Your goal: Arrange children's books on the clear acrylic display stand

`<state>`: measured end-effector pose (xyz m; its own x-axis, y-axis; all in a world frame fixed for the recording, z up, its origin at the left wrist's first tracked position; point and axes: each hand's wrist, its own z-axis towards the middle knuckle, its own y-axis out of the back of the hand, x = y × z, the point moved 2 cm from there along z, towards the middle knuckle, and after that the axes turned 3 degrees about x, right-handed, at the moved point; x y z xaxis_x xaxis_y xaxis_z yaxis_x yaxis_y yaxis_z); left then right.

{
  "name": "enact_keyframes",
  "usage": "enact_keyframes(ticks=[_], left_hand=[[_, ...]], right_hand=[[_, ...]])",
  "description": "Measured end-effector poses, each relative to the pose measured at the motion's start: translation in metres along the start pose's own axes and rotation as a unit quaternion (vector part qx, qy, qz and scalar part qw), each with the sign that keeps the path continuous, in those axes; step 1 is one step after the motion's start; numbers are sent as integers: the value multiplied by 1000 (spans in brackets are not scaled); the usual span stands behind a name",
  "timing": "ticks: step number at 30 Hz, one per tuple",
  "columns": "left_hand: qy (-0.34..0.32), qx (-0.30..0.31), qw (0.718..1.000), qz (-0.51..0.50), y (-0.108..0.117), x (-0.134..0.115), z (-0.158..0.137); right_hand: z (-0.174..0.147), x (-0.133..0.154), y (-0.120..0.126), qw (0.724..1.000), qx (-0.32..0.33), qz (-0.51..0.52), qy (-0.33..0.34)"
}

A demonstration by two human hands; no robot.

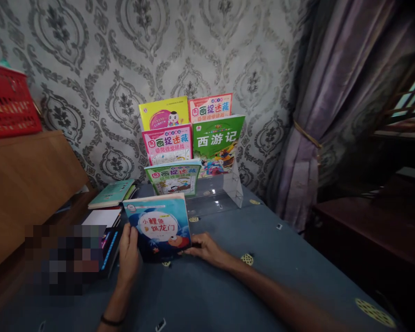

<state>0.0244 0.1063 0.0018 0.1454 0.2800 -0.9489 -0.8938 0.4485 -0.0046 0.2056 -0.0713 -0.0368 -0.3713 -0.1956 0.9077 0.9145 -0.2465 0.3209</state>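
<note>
A blue picture book (159, 230) with a white oval title and an orange fish stands tilted up, front cover facing me. My left hand (129, 246) grips its left edge, and my right hand (204, 249) pinches the lower right corner. Just behind it is a clear tiered book stand (233, 190). In its tiers lean a green book (174, 180) at the front, a pink book (168, 145) and a green storybook (217, 145) in the middle, and a yellow book (164, 113) and a light pink book (210, 106) at the back.
Left of the blue book lie stacked books (112, 193), partly blurred out. A wooden cabinet (31, 184) with a red basket (12, 101) stands on the left. A blue-grey cloth (263, 263) covers the table; a purple curtain (307, 120) hangs at the right.
</note>
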Motion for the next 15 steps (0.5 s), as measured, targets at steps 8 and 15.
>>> enact_keyframes(ticks=[8, 15], left_hand=[[-83, 124, 981, 125, 6, -35, 26], [-89, 171, 975, 114, -38, -58, 68]], right_hand=[[8, 11, 25, 999, -31, -39, 14], [26, 14, 64, 997, -78, -4, -27]])
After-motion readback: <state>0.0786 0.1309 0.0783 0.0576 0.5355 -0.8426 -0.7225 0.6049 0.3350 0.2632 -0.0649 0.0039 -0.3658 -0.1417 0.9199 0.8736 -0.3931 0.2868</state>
